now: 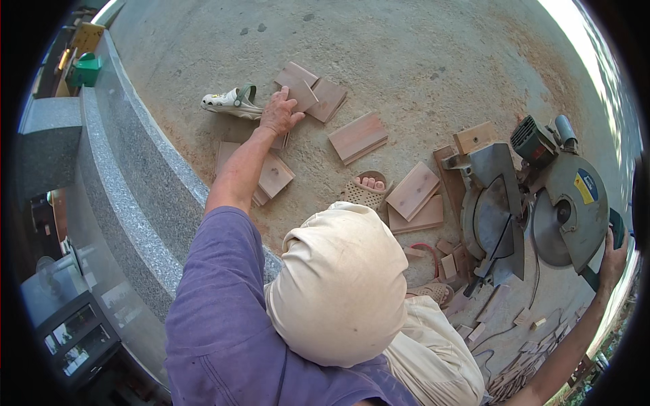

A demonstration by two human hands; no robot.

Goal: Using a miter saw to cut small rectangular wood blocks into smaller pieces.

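Note:
My left hand (279,114) reaches out to a small pile of wooden boards on the concrete. Its fingers and thumb span the near left end of a short wooden board (304,96), which lies slantwise over other boards (330,100). What the fingers do underneath is hidden. At the far right, my right hand (615,259) is wrapped round the dark green handle of a miter saw (572,196). The saw's round blade (550,230) shows below its grey guard, raised off the saw table (494,210).
A white clog (231,103) lies left of the pile. More boards (359,137) lie nearby, some (414,191) stacked beside the saw. Offcuts (535,362) litter the lower right. Granite steps (128,183) curve along the left. Cream cloth (342,284) blocks the lower middle, near my sandalled foot (365,191).

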